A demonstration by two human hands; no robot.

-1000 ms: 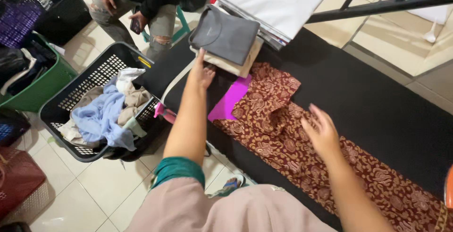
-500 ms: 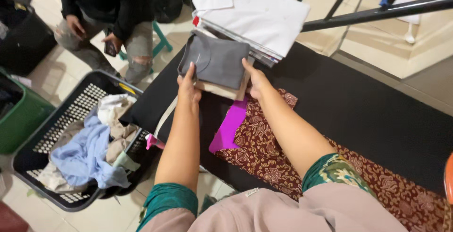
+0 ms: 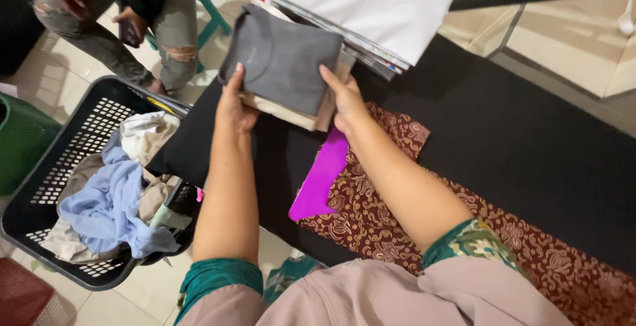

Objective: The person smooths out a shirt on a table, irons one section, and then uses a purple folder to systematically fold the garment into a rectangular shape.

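My left hand [image 3: 233, 104] and my right hand [image 3: 346, 101] grip the two near sides of a small stack of folded clothes [image 3: 285, 64]: a grey shirt on top, a beige piece under it. The stack sits above the far left end of a black table [image 3: 530, 147]. A brown patterned cloth [image 3: 391, 200] with a purple lining [image 3: 321, 177] lies spread on the table under my right forearm.
A pile of folded white clothes [image 3: 371, 1] lies just beyond the stack. A black laundry basket [image 3: 66, 167] with crumpled clothes stands on the floor at left. A green bin [image 3: 20, 134] is further left. A seated person [image 3: 126, 14] holds a phone at top left.
Both hands have closed on the sides of the grey stack; a second ago the right hand lay on the brown cloth. The view has moved closer to the stack.
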